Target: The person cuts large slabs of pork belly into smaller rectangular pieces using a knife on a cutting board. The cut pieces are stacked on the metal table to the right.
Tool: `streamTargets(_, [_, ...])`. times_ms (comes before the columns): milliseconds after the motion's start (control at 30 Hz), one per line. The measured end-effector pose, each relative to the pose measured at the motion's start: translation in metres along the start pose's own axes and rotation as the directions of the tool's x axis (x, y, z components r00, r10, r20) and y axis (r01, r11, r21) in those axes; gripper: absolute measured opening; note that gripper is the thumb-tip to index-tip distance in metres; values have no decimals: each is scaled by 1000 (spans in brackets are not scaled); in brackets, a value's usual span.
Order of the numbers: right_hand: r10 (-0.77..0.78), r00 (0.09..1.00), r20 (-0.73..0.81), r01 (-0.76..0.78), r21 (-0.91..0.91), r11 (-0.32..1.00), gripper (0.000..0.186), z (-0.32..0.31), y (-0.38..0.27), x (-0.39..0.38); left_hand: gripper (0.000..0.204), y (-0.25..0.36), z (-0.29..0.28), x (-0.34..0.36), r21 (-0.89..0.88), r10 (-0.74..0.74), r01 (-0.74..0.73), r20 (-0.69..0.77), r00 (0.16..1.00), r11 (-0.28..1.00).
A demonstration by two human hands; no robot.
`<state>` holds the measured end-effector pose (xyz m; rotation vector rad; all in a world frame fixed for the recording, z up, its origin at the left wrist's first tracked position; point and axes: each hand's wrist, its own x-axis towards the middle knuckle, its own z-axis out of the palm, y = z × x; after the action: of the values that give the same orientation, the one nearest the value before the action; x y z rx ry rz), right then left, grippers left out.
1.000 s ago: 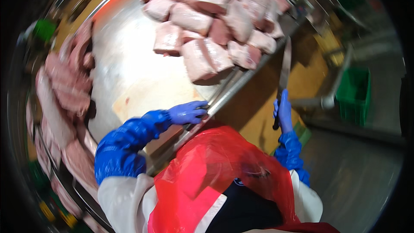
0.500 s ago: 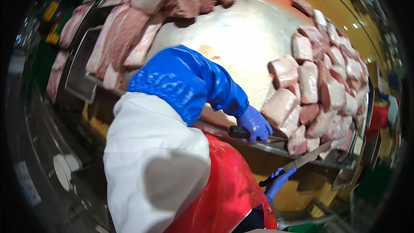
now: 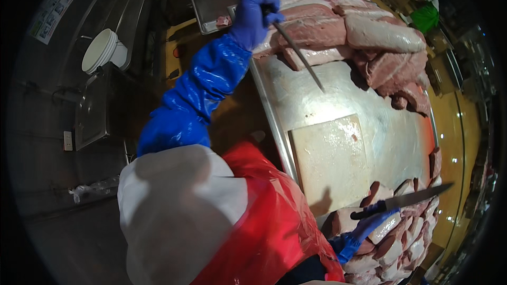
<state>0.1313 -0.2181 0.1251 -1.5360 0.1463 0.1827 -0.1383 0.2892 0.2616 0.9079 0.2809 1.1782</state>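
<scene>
My left hand (image 3: 249, 20), in a blue glove, is closed around the black handle of a sharpening steel (image 3: 301, 55). Its thin rod points down and right over the metal table (image 3: 393, 137). Lower right, my right hand (image 3: 374, 225), gloved too, grips a knife (image 3: 414, 198) by its black handle. The long blade reaches right, above the cut meat chunks (image 3: 393, 250). A pale cutting board (image 3: 332, 153) lies on the table between the hands. Long meat slabs (image 3: 311, 30) are piled behind the steel at the far end.
Metal trays (image 3: 203, 8) sit beyond the table's far left corner. Off to the left stand a white bucket (image 3: 100, 53) and a steel cabinet (image 3: 97, 105). The table's raised metal edge (image 3: 274, 126) runs close to my body. A person in green (image 3: 425, 18) is in the far right background.
My view has turned left. The left hand has swung away from the right hand, carrying the steel toward the slabs. The knife stays in my right hand, its blade now lying flatter.
</scene>
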Motion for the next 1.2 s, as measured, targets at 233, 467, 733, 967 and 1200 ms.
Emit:
streamTargets(233, [47,966,255,-24,-93,995,69,154,9,-21,10,6,-105,70,642,260,-700,650,714,314])
streamTargets(467, [101,988,115,-91,-89,992,70,223,29,-60,40,-97,-291,115,487,-612,-851,739,281,196])
streamTargets(733, [206,978,-36,-207,-50,977,68,254,42,-100,29,-102,-279,73,474,-642,-763,760,103,440])
streamTargets(967, [23,995,-94,-39,-174,984,59,312,11,-111,28,-123,-119,-12,496,-482,-476,861,163,726])
streamTargets(1200, [-1,990,-144,-10,-77,997,71,252,2,-67,23,-218,-67,-87,551,-625,-535,779,53,641])
